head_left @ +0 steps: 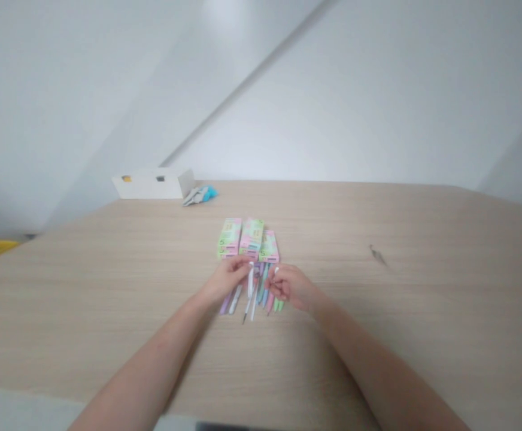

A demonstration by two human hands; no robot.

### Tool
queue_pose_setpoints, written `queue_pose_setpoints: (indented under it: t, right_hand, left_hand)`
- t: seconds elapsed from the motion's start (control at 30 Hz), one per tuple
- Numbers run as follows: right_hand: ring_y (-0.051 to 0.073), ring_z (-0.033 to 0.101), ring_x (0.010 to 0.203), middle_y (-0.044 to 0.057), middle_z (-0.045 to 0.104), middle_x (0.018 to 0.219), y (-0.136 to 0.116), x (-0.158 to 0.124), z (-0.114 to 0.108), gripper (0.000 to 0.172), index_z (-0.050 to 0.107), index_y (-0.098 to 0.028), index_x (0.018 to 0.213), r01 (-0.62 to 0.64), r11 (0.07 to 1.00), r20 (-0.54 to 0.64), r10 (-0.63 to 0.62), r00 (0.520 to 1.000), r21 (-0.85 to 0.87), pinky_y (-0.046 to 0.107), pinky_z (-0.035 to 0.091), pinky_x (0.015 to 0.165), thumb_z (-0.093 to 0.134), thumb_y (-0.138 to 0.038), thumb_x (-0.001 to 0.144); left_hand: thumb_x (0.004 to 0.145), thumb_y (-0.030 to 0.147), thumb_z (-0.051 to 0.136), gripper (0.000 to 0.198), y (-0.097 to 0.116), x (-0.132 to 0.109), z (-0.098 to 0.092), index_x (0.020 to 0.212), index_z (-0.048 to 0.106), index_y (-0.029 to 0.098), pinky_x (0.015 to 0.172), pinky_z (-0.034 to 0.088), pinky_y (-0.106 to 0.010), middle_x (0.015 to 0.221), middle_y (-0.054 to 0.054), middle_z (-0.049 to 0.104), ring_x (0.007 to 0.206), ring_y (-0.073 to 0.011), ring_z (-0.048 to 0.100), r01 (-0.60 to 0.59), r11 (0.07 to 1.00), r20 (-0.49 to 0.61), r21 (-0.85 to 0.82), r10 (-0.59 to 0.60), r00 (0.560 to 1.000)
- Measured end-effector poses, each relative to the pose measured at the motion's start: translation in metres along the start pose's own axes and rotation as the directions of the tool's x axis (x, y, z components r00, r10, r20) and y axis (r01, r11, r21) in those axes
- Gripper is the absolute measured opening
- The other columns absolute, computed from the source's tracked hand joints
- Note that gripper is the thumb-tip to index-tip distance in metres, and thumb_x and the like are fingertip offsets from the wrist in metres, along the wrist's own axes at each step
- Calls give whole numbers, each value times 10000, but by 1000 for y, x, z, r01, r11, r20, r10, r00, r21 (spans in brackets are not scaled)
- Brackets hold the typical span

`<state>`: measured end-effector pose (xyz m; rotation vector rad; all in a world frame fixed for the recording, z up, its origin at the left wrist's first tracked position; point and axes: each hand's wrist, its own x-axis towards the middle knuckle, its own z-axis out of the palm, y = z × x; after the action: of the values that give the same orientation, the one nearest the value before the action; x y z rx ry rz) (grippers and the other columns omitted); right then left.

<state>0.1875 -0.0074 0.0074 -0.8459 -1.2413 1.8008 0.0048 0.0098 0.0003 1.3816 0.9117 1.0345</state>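
Your left hand (227,278) pinches a white pen (250,286); your right hand (288,287), at 3 o'clock, grip curled, contents unclear.

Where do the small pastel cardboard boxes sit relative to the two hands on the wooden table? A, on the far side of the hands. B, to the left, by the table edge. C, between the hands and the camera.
A: the three pastel cardboard boxes lie side by side just beyond the left hand and right hand, which are over loose pastel pens.
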Motion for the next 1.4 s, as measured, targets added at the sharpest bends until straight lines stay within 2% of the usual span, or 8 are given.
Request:
queue_pose_setpoints:
  t: [0.1, 0.2, 0.3, 0.37, 0.6, 0.87, 1.07, 1.4]
  right_hand:
    - [46, 357, 371, -52, 500, 513, -1, -4, 5, 60, 484, -165, 633, -40, 992, 56, 47, 997, -116, 172, 301, 355, 523, -187, 593]
    - [43, 371, 356, -86, 407, 441, -2, -9, 9, 94, 536, -165, 713, -71, 922, 65, 104, 992, -380, 152, 308, 368, 555, -257, 709]
    - [55, 483, 434, -46, 515, 548, -3, -11, 12, 188, 602, -153, 781, 32, 798, 77, 19, 997, -602, 147, 352, 397, 609, -337, 745]
    - [74, 527, 470, -25, 560, 604, -1, -11, 13, 220, 622, -150, 770, 76, 738, 80, -30, 996, -670, 171, 414, 439, 637, -366, 734]
    - [96, 548, 464, -13, 581, 595, 8, -9, 13, 244, 637, -158, 772, 109, 657, 55, -102, 993, -746, 185, 413, 443, 606, -400, 765]
    - [103, 535, 562, -7, 606, 621, 3, -13, 14, 188, 644, -158, 760, 249, 431, 160, -233, 959, -868, 187, 350, 508, 542, -304, 820]
    - [109, 553, 563, -11, 608, 616, 5, -12, 12, 182, 632, -167, 756, 236, 422, 155, -218, 964, -875, 192, 358, 525, 531, -300, 830]
    - [111, 573, 556, -4, 626, 639, 7, -10, 10, 170, 652, -173, 801, 219, 454, 134, -211, 968, -864, 197, 392, 531, 532, -292, 822]
  left_hand:
    - [734, 405, 644, 399, -3, 1, -1, 983, 558, 106, 504, 459, -189, 678, -20, 639, 559, -103, 596, 0, 1000, -12, -3, 0, 1000]
    - [711, 411, 662, 408, -4, 2, -1, 965, 559, 109, 509, 472, -195, 675, -10, 633, 547, -101, 597, 14, 1000, -46, -1, -14, 999]
    - [686, 403, 685, 397, -3, 2, 0, 924, 562, 110, 507, 478, -196, 665, 2, 618, 542, -98, 594, 28, 999, -73, -34, -30, 997]
    - [690, 397, 683, 378, -4, 3, -1, 908, 565, 112, 517, 484, -197, 677, 2, 618, 553, -97, 598, 28, 998, -65, -51, -31, 997]
    - [712, 415, 664, 363, -8, 4, -3, 894, 573, 114, 496, 479, -186, 651, 18, 606, 497, -70, 565, 8, 1000, -77, 18, -6, 997]
    - [692, 431, 675, 421, -2, 1, 1, 930, 544, 109, 453, 467, -188, 621, 22, 595, 473, -82, 566, 23, 999, -53, 41, -21, 998]
    - [695, 424, 671, 483, 1, -2, 4, 1020, 504, 109, 437, 461, -198, 580, 33, 593, 441, -94, 564, 17, 997, -23, 71, -16, 1000]
    - [705, 414, 663, 477, -3, 1, 1, 1036, 500, 112, 466, 481, -207, 588, 39, 577, 460, -91, 563, -8, 995, -47, 99, 13, 999]
